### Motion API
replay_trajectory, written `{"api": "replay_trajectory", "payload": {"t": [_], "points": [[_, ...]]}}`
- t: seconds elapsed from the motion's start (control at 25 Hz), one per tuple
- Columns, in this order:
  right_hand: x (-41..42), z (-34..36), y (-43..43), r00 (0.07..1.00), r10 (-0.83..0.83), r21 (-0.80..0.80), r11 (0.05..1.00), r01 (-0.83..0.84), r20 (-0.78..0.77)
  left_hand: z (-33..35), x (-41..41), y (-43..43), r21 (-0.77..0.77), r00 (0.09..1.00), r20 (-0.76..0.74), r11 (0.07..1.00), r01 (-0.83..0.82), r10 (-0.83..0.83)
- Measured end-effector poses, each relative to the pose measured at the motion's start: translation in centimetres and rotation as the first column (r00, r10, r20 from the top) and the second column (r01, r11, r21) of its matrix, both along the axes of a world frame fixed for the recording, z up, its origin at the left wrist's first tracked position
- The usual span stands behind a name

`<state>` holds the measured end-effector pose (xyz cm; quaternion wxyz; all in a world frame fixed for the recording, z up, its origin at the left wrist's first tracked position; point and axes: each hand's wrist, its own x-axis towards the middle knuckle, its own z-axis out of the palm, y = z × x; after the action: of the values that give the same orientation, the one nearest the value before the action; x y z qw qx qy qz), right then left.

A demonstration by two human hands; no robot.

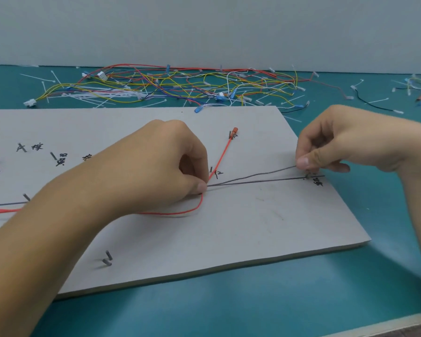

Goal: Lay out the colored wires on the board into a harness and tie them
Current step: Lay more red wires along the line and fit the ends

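On board point(253, 227) | left hand point(161, 164) pinches grey wire point(265, 172) | right hand point(338, 142) pinches its end

The board's point(253, 227) near right part lies bare, open to a hand from the front edge; the green mat point(229, 310) before it is open too; 2 short pins point(107, 259) stand close together near the board's front left. Across the middle, 2 grey wires point(253, 180) stretch low between the left hand point(161, 164) and the right hand point(331, 142), barring a flat pass; a red wire point(219, 161) loops under the left hand and climbs away; a wire tangle point(180, 86) crowds the mat behind.
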<state>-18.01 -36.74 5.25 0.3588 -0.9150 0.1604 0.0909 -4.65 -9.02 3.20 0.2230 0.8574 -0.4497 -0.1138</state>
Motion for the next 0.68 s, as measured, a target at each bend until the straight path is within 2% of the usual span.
{"api": "replay_trajectory", "payload": {"t": [0.28,0.68], "points": [[-0.2,-2.0,-0.2,0.999,-0.003,0.15,0.989,-0.004,0.044,-0.5,0.7,0.6,-0.043,0.998,-0.065,0.999,-0.01,0.007],[-0.6,-2.2,-0.5,0.999,0.044,0.104,0.993,-0.046,0.027,-0.4,1.3,1.2,-0.077,0.991,-0.129,0.997,0.025,-0.035]]}}
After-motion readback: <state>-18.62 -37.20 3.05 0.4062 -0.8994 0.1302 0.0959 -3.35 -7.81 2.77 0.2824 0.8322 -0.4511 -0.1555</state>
